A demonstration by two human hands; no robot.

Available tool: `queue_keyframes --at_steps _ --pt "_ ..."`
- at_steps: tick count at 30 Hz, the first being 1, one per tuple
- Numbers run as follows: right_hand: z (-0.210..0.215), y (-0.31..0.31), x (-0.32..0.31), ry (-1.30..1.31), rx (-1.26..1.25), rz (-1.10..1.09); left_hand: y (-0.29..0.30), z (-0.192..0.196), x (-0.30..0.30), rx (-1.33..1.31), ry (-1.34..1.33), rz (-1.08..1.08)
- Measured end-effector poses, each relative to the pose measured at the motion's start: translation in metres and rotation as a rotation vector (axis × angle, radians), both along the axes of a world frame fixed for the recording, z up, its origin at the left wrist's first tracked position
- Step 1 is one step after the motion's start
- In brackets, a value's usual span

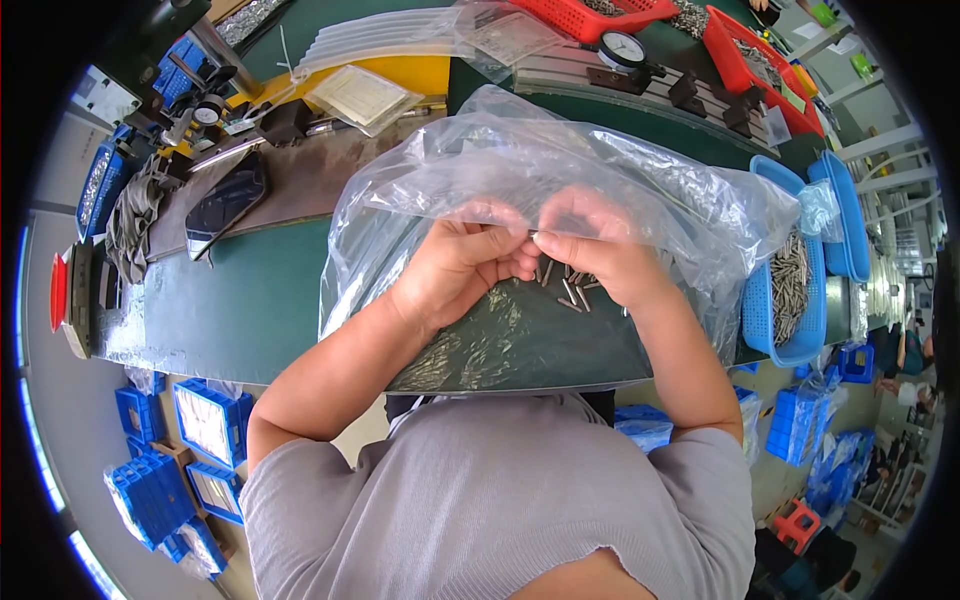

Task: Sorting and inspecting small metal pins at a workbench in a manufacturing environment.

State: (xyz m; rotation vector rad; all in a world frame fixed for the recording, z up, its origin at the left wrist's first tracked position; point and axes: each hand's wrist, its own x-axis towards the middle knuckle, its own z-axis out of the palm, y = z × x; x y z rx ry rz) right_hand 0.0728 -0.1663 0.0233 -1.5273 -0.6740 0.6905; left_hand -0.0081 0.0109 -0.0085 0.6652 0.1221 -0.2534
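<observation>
My left hand (462, 262) and my right hand (607, 255) meet at the fingertips above the table. Clear film of a large plastic bag (430, 160) drapes over the fingers of both. Thumbs and forefingers are closed in a pinch on a small metal piece (533, 234), mostly hidden by the fingertips. The other fingers of my left hand curl inward; whether anything lies in them I cannot tell. Beneath and between the hands, several short metal pins (570, 292) lie loose on the clear sheet over the green table (270, 310).
At the right, a blue basket (790, 345) holds many metal pins, with another blue basket (842, 220) beside it. A dial gauge (622, 50) and red baskets (725, 40) stand at the back. On the left lie a dark phone (228, 203) and a grey cloth (135, 225).
</observation>
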Motion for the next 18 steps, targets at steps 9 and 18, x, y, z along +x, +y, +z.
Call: queue_keyframes --at_steps 9,18 --pt "0.005 0.001 -0.003 0.221 -0.013 0.018 0.002 0.001 0.002 0.102 -0.032 -0.029" --pt "0.004 -0.011 0.01 0.499 0.325 -0.195 0.006 0.003 0.008 0.098 -0.006 0.103"
